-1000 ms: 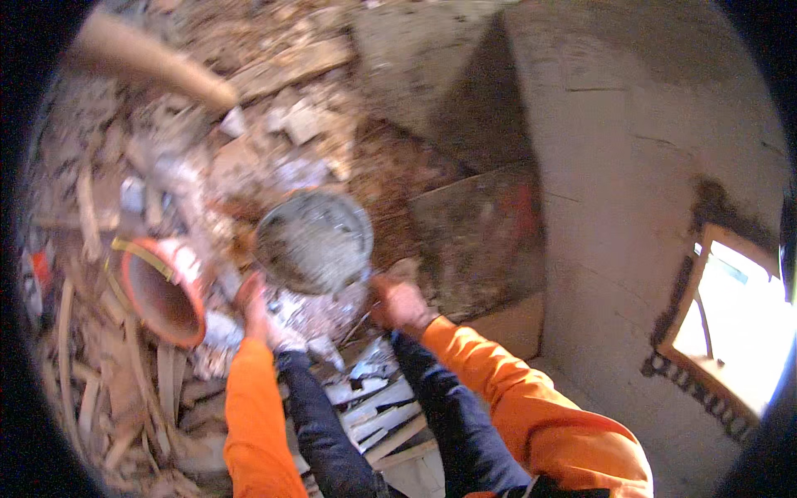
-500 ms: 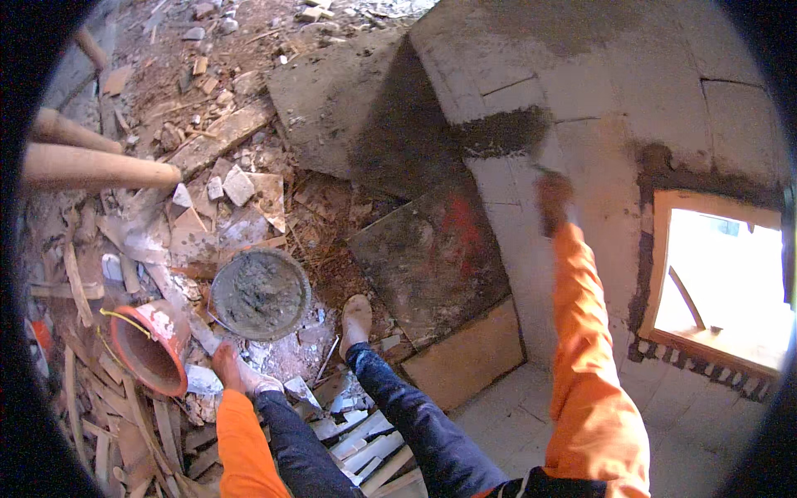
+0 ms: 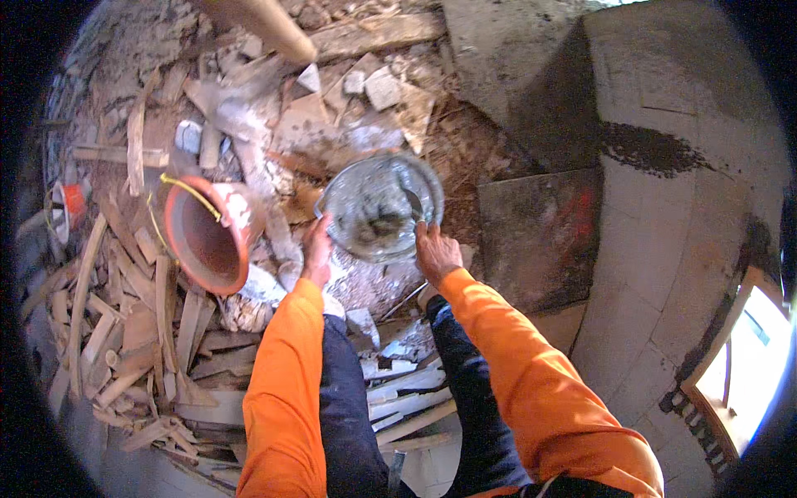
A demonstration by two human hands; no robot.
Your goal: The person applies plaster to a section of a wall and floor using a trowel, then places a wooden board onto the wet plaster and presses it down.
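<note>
A round bucket [image 3: 431,186] of wet grey mortar [image 3: 365,199] stands on the rubble in front of me. My left hand [image 3: 317,251] is at its near left edge, fingers closed at the rim by the wire handle. My right hand [image 3: 437,251] grips a trowel by its handle, at the bucket's near right side. The curved blade of the trowel [image 3: 414,203] is over the mortar, inside the rim; whether it touches the mortar is hard to see.
An orange-red bucket [image 3: 242,270] with a yellow handle lies tipped at left, beside piled wood strips [image 3: 124,332]. A wooden pole [image 3: 278,31] juts in above. Dark boards [image 3: 531,241] lean by the block wall [image 3: 639,232], which bears a mortar patch [image 3: 652,149] and a window frame [image 3: 706,415].
My right hand has come down from the wall to the bucket with the trowel. My left hand has moved from beside my foot to the bucket's rim. The view has swung left.
</note>
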